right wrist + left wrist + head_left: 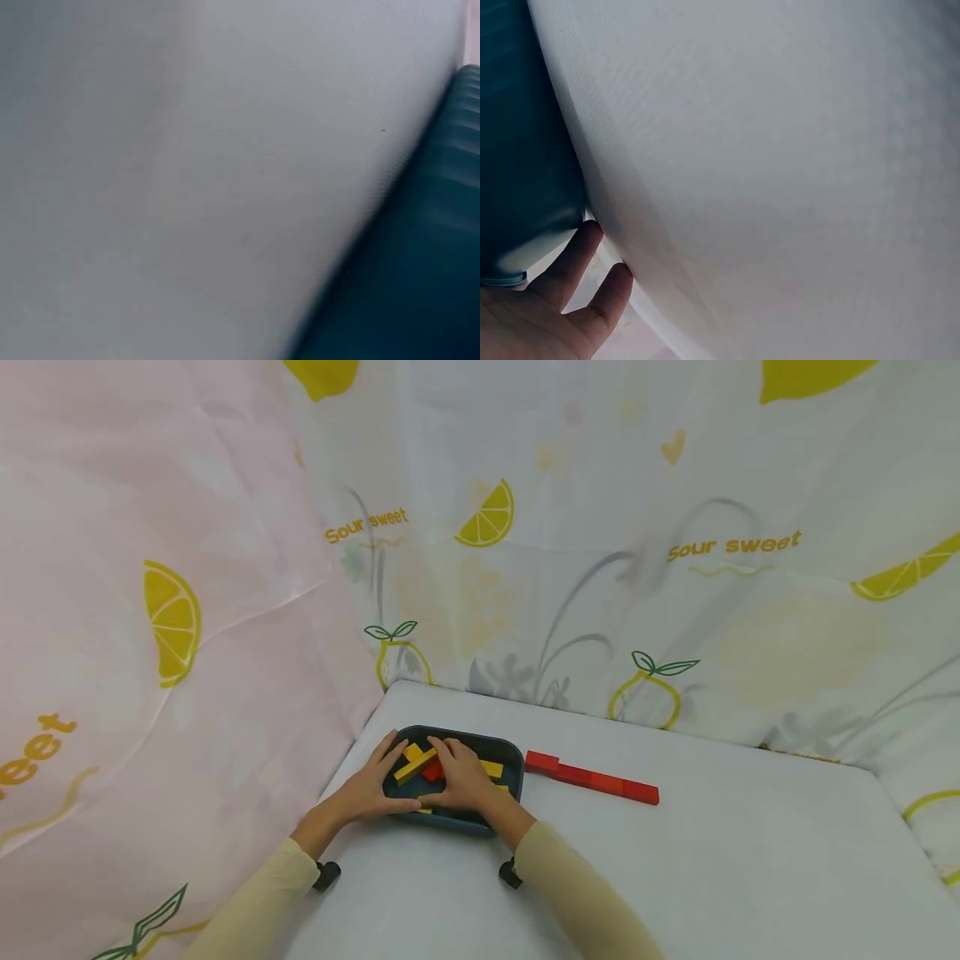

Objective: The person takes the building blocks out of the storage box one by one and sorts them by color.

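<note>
A dark blue-green tray (507, 749) holds yellow and red blocks. My left hand (367, 789) lies along its left side, fingers spread toward the far corner and thumb reaching over the near part. In the left wrist view, two fingers (574, 262) extend beside the tray wall (525, 135). My right hand (462, 779) arches over the tray's middle, with a wide gap between fingers and thumb. Its fingertips are near the upper end of a slanted yellow block (411, 768). A red block (432, 770) shows beneath that hand. The right wrist view shows the tray's ribbed outer wall (420, 262), without the hand.
Right of the tray, several red blocks (592, 779) form a slanting row on the white table surface (720, 860). Lemon-printed cloth (570, 527) hangs behind the table, and pinkish cloth (247, 610) hangs at the left.
</note>
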The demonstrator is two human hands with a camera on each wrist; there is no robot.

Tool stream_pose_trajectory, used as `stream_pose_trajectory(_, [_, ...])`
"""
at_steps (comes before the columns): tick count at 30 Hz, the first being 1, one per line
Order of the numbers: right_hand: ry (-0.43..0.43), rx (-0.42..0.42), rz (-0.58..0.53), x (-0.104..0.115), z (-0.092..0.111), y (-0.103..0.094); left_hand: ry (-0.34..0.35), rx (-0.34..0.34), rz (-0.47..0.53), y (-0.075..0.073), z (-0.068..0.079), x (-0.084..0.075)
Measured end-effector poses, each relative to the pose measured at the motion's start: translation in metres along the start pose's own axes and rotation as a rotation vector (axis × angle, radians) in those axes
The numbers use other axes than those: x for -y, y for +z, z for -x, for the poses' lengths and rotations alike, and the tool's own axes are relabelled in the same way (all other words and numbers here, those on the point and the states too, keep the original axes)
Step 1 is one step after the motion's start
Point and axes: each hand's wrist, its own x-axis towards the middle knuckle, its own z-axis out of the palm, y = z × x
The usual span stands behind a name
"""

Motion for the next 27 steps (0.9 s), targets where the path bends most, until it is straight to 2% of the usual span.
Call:
stream_pose_trajectory(6, [0.101, -0.019, -0.010, -0.005, -0.007, 0.009, 0.010, 0.020, 0.026, 0.004, -0.002, -0.005])
stream_pose_trajectory(9, [0.156, 0.013, -0.039, -0.006, -0.008, 0.010, 0.010, 0.026, 0.014, 0.004, -0.002, -0.005])
stream_pose_trajectory(16, [0.181, 0.061, -0.094, -0.001, -0.016, 0.006, -0.013, -0.028, 0.003, -0.006, 0.002, -0.002])
stream_pose_trajectory(23, [0.246, 0.057, -0.138, -0.003, -0.014, 0.005, -0.016, -0.006, 0.020, -0.002, -0.002, -0.002])
stream_pose_trajectory(27, [0.246, 0.045, -0.126, -0.004, -0.014, 0.006, -0.018, -0.001, 0.010, 0.000, -0.003, -0.001])
